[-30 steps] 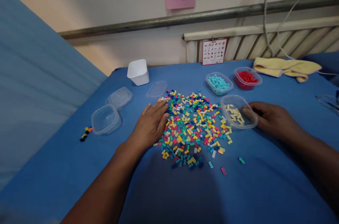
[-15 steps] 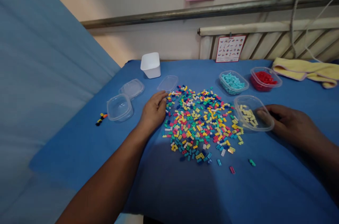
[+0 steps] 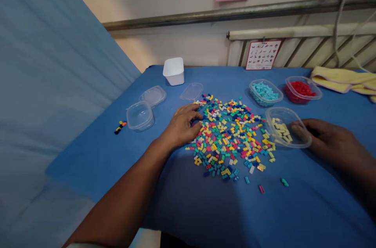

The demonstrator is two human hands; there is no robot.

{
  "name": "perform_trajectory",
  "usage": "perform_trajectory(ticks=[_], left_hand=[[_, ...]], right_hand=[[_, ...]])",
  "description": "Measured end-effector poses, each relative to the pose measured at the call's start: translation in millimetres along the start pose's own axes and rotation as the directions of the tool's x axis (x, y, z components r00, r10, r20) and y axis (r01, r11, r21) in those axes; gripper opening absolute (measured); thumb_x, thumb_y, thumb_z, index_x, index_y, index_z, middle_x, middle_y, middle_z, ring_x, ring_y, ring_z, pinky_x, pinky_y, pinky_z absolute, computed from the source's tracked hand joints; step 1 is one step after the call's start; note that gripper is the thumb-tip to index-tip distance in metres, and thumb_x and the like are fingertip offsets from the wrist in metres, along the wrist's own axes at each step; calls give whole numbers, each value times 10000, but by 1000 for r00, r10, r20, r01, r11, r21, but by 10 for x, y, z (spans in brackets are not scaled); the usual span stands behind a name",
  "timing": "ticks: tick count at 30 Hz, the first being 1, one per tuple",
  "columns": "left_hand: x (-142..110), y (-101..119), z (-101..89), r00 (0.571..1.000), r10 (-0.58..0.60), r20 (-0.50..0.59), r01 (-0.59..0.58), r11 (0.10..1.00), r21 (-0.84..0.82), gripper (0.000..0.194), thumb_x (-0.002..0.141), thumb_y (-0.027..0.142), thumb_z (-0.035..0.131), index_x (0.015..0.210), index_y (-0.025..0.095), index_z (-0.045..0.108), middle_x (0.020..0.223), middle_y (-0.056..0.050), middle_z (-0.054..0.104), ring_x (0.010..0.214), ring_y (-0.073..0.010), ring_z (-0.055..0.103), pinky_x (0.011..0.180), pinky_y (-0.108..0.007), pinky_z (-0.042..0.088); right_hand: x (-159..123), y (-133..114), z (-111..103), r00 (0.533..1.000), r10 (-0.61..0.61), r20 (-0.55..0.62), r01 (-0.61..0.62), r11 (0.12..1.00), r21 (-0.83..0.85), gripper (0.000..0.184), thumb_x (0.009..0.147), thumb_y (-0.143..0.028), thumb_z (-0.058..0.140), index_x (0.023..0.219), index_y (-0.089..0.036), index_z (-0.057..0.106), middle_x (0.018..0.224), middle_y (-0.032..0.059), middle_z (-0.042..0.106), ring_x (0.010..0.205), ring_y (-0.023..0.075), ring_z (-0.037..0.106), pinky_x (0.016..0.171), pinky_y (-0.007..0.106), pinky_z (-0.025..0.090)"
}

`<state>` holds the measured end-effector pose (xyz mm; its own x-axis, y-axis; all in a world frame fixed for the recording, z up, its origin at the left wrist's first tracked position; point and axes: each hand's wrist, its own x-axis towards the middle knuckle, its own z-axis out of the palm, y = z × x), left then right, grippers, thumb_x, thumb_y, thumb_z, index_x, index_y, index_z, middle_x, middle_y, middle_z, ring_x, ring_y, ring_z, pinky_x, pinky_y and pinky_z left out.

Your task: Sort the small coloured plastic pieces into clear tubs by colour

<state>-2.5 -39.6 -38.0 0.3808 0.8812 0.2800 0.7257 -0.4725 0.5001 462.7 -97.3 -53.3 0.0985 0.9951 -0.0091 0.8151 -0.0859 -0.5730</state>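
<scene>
A loose pile of small building bricks (image 3: 229, 134) in yellow, pink, green, blue and white spreads over the blue cloth. At the pile's left edge lies my left hand (image 3: 185, 124), its thumb and fingers apart over the outer bricks; nothing shows between them. My right hand (image 3: 326, 138) grips the right side of a clear plastic tub (image 3: 289, 144), thumb over the rim. Inside that tub are pale yellow bricks (image 3: 281, 130). The tub stands against the pile's right edge.
Behind are a tub of light blue bricks (image 3: 264, 92), a tub of red bricks (image 3: 302, 89) and a yellow cloth (image 3: 337, 79). To the left are an open clear tub (image 3: 140, 117), lids (image 3: 192, 91), a white container (image 3: 174, 71) and a small black-and-orange brick figure (image 3: 120, 126).
My left hand has moved a little right onto the pile's edge, and its fingers have spread. My right hand stays on the tub. The view has turned slightly left.
</scene>
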Motion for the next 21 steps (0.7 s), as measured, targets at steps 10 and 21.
perform_trajectory(ticks=[10,21], left_hand=[[-15,139,-45,993,-73,90,73,997,6,146,860,171,687,961,225,778,1585,-122,689,1497,-334,646,1300,-579,493],[-20,131,4,994,-72,80,74,997,-25,165,804,98,687,888,233,729,1588,-144,681,1515,-344,630,1256,-623,524]], right_hand=[[24,48,5,999,-35,7,35,999,-33,701,859,-914,564,1024,-288,832,1010,38,871,912,325,811,747,407,588],[1,-18,-20,997,-81,-17,81,996,-36,662,882,-882,573,1017,-290,835,1016,67,875,900,353,808,744,431,588]])
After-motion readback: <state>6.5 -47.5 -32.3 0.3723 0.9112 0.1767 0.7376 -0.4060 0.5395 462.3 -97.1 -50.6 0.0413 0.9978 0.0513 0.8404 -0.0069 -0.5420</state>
